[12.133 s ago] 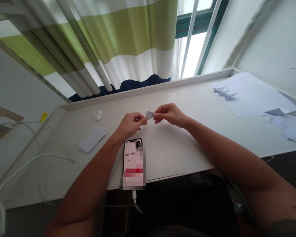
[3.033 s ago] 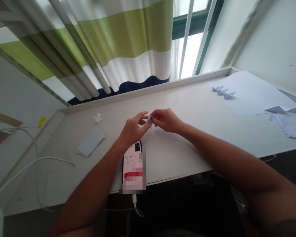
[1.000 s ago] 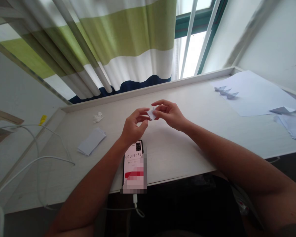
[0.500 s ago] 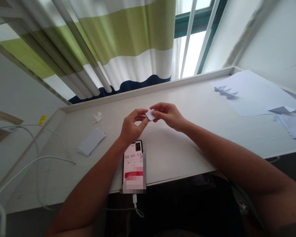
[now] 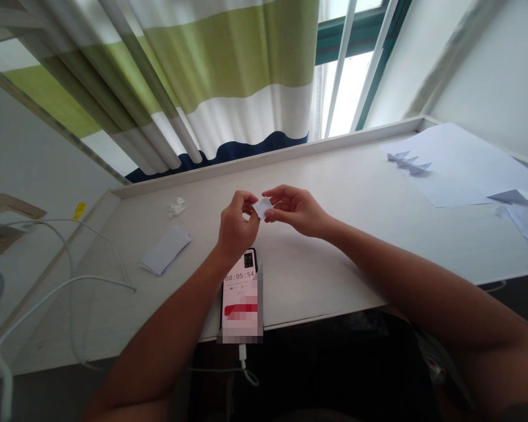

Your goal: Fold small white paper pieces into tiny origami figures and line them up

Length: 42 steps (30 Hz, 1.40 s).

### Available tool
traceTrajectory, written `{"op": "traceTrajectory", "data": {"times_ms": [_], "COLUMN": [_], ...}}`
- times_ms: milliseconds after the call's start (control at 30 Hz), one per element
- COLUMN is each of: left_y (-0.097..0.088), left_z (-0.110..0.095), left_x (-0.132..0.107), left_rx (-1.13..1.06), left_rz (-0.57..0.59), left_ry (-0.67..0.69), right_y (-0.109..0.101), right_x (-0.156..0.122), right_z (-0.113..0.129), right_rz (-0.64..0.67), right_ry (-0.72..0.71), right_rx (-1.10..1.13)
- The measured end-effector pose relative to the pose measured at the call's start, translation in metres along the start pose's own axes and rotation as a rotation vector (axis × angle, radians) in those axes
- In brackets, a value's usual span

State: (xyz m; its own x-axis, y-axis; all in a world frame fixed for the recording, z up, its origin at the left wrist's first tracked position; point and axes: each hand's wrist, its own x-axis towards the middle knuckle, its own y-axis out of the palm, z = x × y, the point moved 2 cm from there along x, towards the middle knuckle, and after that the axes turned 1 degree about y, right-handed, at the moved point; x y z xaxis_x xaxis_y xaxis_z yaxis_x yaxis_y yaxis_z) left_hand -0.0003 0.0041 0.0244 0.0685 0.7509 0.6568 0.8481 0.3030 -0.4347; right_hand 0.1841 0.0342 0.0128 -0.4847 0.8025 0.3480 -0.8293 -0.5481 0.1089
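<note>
On my feed the action is in the middle of the white desk [image 5: 317,275], just above its surface. The left hand [image 5: 236,223] and the right hand [image 5: 297,212] have come together from either side, their fingertips closing on a small folded paper [image 5: 262,207] held in the air between them. The hands meet only around that piece. What I have in hand here is close finger work on this one paper: the left fingers curl around its left side while the right thumb and forefinger pinch its right side. The paper is pale and creased, a squat angular shape barely larger than the fingertips around it. From this camera I cannot make out its layers or exact folds.

Toward me, a phone [image 5: 242,275] lies at the near desk edge showing 00:05:54, its lower screen blurred out. To the left are a folded paper strip [image 5: 165,249] and a crumpled tissue [image 5: 176,207]. Far right, three small folded shapes [image 5: 408,161] sit in a row on a large sheet [image 5: 462,176], with another folded shape [image 5: 510,196] and a loose paper stack [image 5: 525,225] beside it
</note>
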Motion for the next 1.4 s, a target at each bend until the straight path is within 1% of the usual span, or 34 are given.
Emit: {"op": "traceTrajectory", "data": {"times_ms": [100, 167, 267, 400, 500, 567, 600, 667, 733, 800, 867, 1000, 1100, 1200, 1267, 1400], "left_y": [0.001, 0.0, -0.002, -0.004, -0.001, 0.0, 0.001, 0.002, 0.004, 0.005, 0.007, 0.01, 0.01, 0.009, 0.01, 0.01], "left_z": [0.0, 0.001, 0.002, 0.003, 0.0, -0.002, -0.003, -0.004, -0.004, -0.005, -0.005, -0.005, -0.004, -0.005, -0.006, -0.007], "left_x": [-0.002, -0.002, 0.0, 0.002, 0.0, -0.001, -0.001, 0.0, 0.001, 0.002, 0.002, 0.002, 0.001, 0.0, -0.002, -0.003], "left_rx": [0.056, 0.069, 0.073, 0.064, 0.015, -0.085, -0.162, -0.342, -0.476, -0.525, -0.538, -0.562, -0.558, -0.523, -0.492, -0.479], "left_rz": [-0.031, -0.036, -0.01, 0.037, 0.049, 0.058, 0.066, 0.107, 0.176, 0.241, 0.277, 0.274, 0.25, 0.265, 0.279, 0.258], "left_ry": [0.06, 0.074, 0.088, 0.131, 0.143, 0.102, 0.054, -0.085, -0.23, -0.337, -0.4, -0.425, -0.425, -0.415, -0.406, -0.408], "right_y": [0.001, 0.001, 0.001, -0.002, -0.005, -0.006, -0.007, -0.009, -0.01, -0.011, -0.011, -0.01, -0.009, -0.01, -0.011, -0.014], "right_x": [0.0, 0.0, 0.0, 0.0, 0.0, 0.001, 0.001, 0.002, 0.002, 0.002, 0.001, 0.0, 0.0, 0.0, 0.0, 0.0], "right_z": [0.0, 0.002, 0.007, 0.014, 0.015, 0.015, 0.014, 0.012, 0.01, 0.009, 0.009, 0.01, 0.012, 0.013, 0.014, 0.015], "right_rz": [0.002, 0.01, 0.002, -0.057, -0.087, -0.105, -0.114, -0.13, -0.148, -0.171, -0.196, -0.194, -0.141, -0.095, -0.088, -0.082], "right_ry": [-0.006, -0.004, 0.0, -0.01, -0.011, -0.013, -0.017, -0.024, -0.027, -0.035, -0.052, -0.061, -0.037, -0.01, -0.021, -0.075], "right_rx": [0.037, 0.042, 0.017, -0.024, -0.08, -0.107, -0.12, -0.145, -0.172, -0.209, -0.249, -0.255, -0.249, -0.275, -0.31, -0.38]}}
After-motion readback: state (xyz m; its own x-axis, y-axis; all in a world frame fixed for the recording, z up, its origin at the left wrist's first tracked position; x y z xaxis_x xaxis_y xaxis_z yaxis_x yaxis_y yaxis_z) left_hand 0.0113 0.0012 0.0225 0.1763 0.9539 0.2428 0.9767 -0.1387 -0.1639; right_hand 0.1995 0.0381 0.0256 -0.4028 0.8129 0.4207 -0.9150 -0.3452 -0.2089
